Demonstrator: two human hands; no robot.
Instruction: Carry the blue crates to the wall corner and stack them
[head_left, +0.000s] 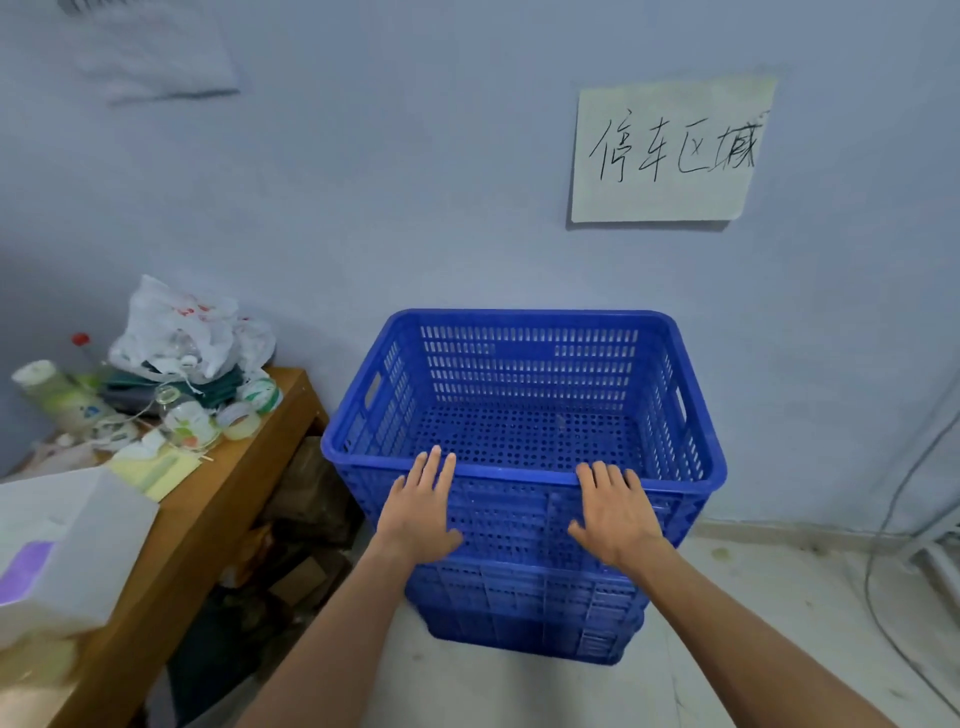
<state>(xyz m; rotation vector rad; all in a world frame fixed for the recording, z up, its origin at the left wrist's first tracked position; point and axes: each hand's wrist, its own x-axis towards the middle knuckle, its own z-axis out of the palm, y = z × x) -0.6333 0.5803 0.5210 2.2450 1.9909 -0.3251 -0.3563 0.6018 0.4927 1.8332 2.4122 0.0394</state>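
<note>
Both hands (423, 512) on top crate (524, 395)

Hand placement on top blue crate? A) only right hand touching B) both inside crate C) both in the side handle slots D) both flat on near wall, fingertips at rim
D: left hand and right hand lie flat, fingers straight, on the top crate near wall.

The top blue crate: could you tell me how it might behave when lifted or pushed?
The top blue perforated plastic crate is empty, so probably light. Its ribbed walls suggest stiffness. Stacked on lower blue crates, it could shift if pushed.
</note>
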